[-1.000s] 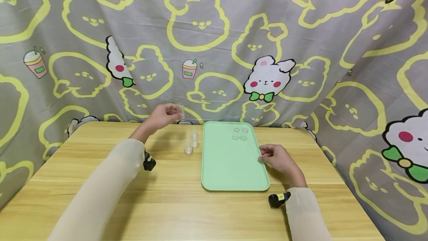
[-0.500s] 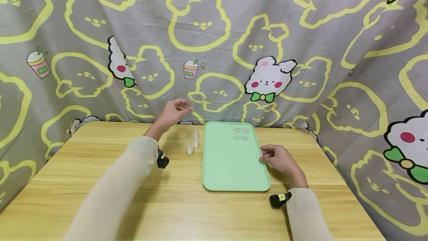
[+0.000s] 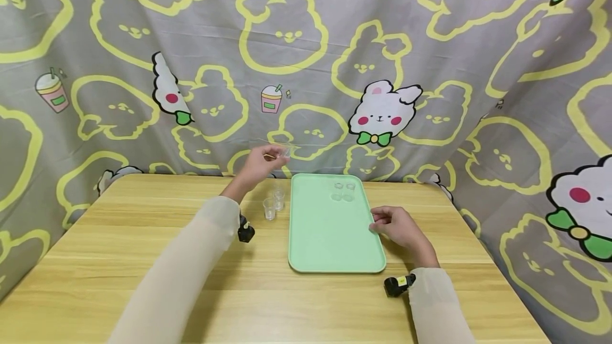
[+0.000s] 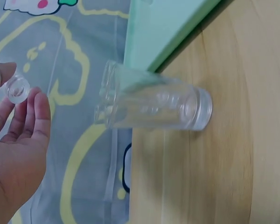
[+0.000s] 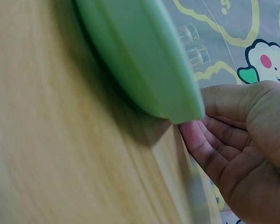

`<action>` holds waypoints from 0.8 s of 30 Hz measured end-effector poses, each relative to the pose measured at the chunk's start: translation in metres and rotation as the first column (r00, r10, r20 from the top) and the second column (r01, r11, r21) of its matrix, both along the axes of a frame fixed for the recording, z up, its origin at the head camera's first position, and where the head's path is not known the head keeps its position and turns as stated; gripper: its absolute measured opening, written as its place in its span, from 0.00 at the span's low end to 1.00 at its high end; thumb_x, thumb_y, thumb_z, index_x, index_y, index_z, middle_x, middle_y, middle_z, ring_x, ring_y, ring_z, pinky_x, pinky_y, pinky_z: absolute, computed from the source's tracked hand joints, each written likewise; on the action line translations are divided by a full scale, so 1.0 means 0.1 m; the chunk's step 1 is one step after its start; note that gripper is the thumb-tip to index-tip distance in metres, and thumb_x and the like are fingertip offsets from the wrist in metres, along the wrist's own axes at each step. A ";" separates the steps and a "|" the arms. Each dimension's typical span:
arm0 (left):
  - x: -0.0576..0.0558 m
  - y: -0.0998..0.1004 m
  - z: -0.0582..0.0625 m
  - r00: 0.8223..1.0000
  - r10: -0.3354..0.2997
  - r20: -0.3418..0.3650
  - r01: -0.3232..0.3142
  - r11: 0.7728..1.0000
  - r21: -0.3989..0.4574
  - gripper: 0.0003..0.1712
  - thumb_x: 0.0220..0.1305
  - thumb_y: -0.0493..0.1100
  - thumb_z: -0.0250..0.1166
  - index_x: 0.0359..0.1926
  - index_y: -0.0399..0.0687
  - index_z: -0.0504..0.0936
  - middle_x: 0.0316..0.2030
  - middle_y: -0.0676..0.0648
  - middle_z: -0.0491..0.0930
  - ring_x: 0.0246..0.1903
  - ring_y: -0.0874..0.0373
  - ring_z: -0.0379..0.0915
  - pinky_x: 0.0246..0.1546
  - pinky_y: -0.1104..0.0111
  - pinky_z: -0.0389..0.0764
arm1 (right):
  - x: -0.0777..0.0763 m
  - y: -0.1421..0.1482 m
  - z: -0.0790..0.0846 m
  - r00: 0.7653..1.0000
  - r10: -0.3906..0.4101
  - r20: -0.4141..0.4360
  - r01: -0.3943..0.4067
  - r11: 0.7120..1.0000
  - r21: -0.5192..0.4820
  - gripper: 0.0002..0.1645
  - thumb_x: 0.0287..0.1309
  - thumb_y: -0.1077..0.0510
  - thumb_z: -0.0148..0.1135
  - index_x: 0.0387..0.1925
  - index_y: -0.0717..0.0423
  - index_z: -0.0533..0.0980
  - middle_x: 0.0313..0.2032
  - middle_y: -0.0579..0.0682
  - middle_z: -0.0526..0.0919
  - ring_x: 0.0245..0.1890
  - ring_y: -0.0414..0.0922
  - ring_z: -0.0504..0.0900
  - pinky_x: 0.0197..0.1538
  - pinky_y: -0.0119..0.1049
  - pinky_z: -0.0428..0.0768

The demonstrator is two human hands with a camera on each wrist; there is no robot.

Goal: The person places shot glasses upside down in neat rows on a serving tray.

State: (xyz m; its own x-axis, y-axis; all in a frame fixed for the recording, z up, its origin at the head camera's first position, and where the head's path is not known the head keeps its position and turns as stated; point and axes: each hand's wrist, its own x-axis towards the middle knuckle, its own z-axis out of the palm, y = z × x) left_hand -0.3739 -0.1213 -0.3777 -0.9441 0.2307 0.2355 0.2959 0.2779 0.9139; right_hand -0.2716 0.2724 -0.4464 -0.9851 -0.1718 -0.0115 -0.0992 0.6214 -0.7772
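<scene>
My left hand pinches a small clear shot glass between thumb and fingers, raised in front of the curtain; the left wrist view shows its round end. Below that hand, several more clear shot glasses stand upright in a close group on the table, left of a green tray. In the left wrist view these glasses overlap one another. Two clear glasses sit at the tray's far right corner. My right hand grips the tray's right rim, thumb above and fingers under it.
A wooden table carries everything. Behind it and along the right side hangs a grey curtain with yellow cartoon outlines, close to the table's back edge.
My left hand has moved right with the shot glass, from left of the standing glasses to above them, near the tray's far left corner. My right hand stays on the tray rim.
</scene>
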 end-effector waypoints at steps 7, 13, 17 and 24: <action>-0.01 0.15 -0.02 1.000 -0.006 0.021 0.006 1.000 -0.016 0.24 0.68 0.50 0.71 0.61 0.45 0.83 0.46 0.44 0.81 0.45 0.51 0.76 0.39 0.66 0.80 | 0.00 0.00 -0.01 1.000 -0.008 0.007 0.008 1.000 -0.005 0.27 0.64 0.63 0.70 0.61 0.70 0.76 0.47 0.57 0.83 0.45 0.49 0.80 0.47 0.38 0.81; -0.02 0.28 -0.03 0.999 -0.004 0.031 0.004 1.000 -0.004 0.24 0.65 0.47 0.74 0.58 0.41 0.83 0.45 0.44 0.79 0.44 0.51 0.76 0.43 0.61 0.81 | -0.01 0.00 -0.01 1.000 -0.005 0.001 0.005 1.000 -0.004 0.27 0.64 0.63 0.70 0.61 0.70 0.76 0.47 0.57 0.84 0.45 0.48 0.80 0.47 0.38 0.81; -0.03 0.35 -0.03 0.999 0.007 0.038 -0.008 1.000 0.025 0.23 0.63 0.44 0.75 0.54 0.35 0.81 0.44 0.44 0.80 0.44 0.51 0.77 0.45 0.59 0.82 | -0.03 0.00 -0.02 1.000 -0.001 -0.005 0.001 1.000 -0.001 0.26 0.64 0.63 0.70 0.61 0.70 0.76 0.47 0.57 0.84 0.44 0.48 0.81 0.47 0.38 0.81; -0.03 0.51 -0.06 1.000 0.016 0.005 -0.017 1.000 0.021 0.22 0.60 0.39 0.77 0.52 0.33 0.82 0.42 0.43 0.82 0.42 0.52 0.79 0.40 0.67 0.82 | -0.02 0.01 -0.02 1.000 -0.007 -0.001 0.007 1.000 -0.002 0.26 0.63 0.63 0.70 0.61 0.69 0.77 0.47 0.56 0.84 0.44 0.48 0.81 0.47 0.38 0.81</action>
State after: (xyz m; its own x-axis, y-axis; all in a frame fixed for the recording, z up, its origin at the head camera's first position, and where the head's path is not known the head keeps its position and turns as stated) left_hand -0.3765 -0.0704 -0.3838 -0.9489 0.2102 0.2355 0.2869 0.2634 0.9210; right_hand -0.2740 0.2736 -0.4483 -0.9862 -0.1650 -0.0102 -0.0958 0.6203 -0.7785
